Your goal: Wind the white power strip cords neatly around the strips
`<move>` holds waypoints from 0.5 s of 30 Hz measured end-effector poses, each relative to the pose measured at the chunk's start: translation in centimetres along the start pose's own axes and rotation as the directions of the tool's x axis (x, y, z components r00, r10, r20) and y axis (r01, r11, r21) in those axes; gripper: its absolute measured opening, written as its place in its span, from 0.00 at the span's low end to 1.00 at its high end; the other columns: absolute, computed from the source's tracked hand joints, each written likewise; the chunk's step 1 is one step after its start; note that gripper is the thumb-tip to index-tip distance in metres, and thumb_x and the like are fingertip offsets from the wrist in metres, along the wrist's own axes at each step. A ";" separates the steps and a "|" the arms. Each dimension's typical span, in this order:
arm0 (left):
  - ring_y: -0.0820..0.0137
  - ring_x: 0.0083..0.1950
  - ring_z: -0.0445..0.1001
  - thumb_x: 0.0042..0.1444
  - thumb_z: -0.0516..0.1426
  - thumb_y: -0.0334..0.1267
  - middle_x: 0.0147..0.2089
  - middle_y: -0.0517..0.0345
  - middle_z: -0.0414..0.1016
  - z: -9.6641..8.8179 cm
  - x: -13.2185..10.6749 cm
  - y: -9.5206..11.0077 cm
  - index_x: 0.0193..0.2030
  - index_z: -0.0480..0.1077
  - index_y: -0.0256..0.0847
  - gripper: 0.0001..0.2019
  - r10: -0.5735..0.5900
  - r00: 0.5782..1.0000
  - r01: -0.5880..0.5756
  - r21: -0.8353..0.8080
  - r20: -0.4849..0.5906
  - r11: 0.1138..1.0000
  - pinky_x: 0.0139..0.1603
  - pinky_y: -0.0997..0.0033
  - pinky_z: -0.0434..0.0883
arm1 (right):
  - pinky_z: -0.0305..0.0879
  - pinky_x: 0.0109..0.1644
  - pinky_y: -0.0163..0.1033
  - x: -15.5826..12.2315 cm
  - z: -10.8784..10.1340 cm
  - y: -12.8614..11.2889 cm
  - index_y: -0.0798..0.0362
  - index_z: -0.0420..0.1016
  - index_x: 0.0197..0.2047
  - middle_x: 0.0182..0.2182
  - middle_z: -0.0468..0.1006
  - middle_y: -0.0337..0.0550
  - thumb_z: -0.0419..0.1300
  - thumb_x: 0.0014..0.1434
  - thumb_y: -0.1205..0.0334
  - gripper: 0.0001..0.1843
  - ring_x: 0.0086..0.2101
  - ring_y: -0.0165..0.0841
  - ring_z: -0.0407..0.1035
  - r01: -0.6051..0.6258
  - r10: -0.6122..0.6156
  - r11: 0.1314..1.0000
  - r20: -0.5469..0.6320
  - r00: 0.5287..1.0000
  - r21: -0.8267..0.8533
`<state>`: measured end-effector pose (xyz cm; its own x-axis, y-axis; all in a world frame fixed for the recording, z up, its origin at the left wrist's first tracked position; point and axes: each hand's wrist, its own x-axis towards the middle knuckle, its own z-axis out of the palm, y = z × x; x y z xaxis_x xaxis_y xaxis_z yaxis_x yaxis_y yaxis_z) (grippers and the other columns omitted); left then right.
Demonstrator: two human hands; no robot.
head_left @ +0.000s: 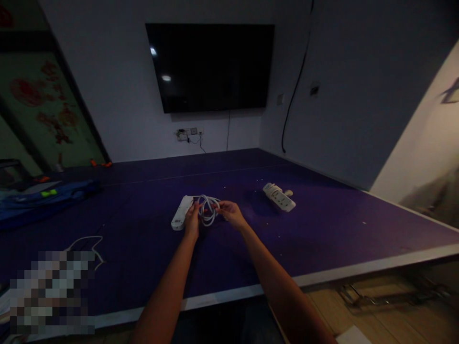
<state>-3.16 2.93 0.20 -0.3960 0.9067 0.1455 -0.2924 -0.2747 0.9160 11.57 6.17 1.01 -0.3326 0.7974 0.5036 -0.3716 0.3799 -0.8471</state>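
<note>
Spreading beneath your work, the purple tabletop (pixel 315 239) looks smooth; a tugged cord (pixel 203 210) could drag the white power strip (pixel 181 212) across it. That boxy, rigid-looking strip lies just beside your left hand (pixel 192 220). Both this and your right hand (pixel 231 214) clamp the cord; a loosened grip could let its pale, round, springy-looking loops spread.

The tabletop (pixel 222 260) is purple, its front edge (pixel 376 265) white. The power strip (pixel 182 212), the coiled cable (pixel 209 220) and the cord-wrapped power strip (pixel 284 201) are white. Blue fabric (pixel 73 192) toward the left edge bears a yellow-green patch (pixel 49 193).
</note>
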 end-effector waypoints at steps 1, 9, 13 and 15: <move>0.68 0.29 0.75 0.43 0.62 0.57 0.30 0.55 0.76 -0.1 0.1 -0.1 0.38 0.72 0.36 0.25 -0.038 0.999 0.038 -0.051 -0.007 0.998 0.31 0.70 0.71 | 0.67 0.40 0.40 0.0 0.1 0.1 0.52 0.78 0.31 0.30 0.80 0.42 0.67 0.44 0.54 0.12 0.32 0.34 0.73 0.020 -0.020 0.999 0.006 1.000 -0.049; 0.72 0.24 0.73 0.52 0.58 0.51 0.25 0.59 0.73 -0.7 1.0 0.4 0.31 0.69 0.36 0.17 -0.241 0.967 0.196 -0.363 -0.083 0.911 0.25 0.72 0.70 | 0.67 0.35 0.36 0.0 -0.2 0.7 0.52 0.78 0.29 0.31 0.77 0.45 0.61 0.50 0.62 0.05 0.33 0.34 0.71 0.161 -0.230 0.872 -0.097 0.968 -0.463; 0.74 0.24 0.73 0.50 0.61 0.35 0.28 0.58 0.75 -0.7 1.2 0.6 0.34 0.71 0.36 0.06 -0.255 0.963 0.205 -0.373 -0.089 0.905 0.27 0.73 0.71 | 0.67 0.33 0.36 0.0 -0.5 1.1 0.53 0.77 0.27 0.28 0.76 0.44 0.59 0.49 0.64 0.05 0.30 0.33 0.70 0.139 -0.237 0.847 -0.130 0.963 -0.512; 0.73 0.25 0.73 0.49 0.61 0.32 0.28 0.58 0.75 -0.7 1.2 0.7 0.32 0.72 0.36 0.04 -0.247 0.965 0.199 -0.374 -0.084 0.906 0.27 0.73 0.71 | 0.67 0.33 0.36 -0.1 -0.4 1.3 0.53 0.77 0.27 0.27 0.76 0.44 0.59 0.49 0.65 0.05 0.29 0.33 0.70 0.121 -0.235 0.845 -0.159 0.959 -0.521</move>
<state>-4.45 3.60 0.72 -0.3835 0.9161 -0.1169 -0.6692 -0.1884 0.7188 11.45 6.79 -0.22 -0.0941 0.7499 0.6548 0.0978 0.6615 -0.7435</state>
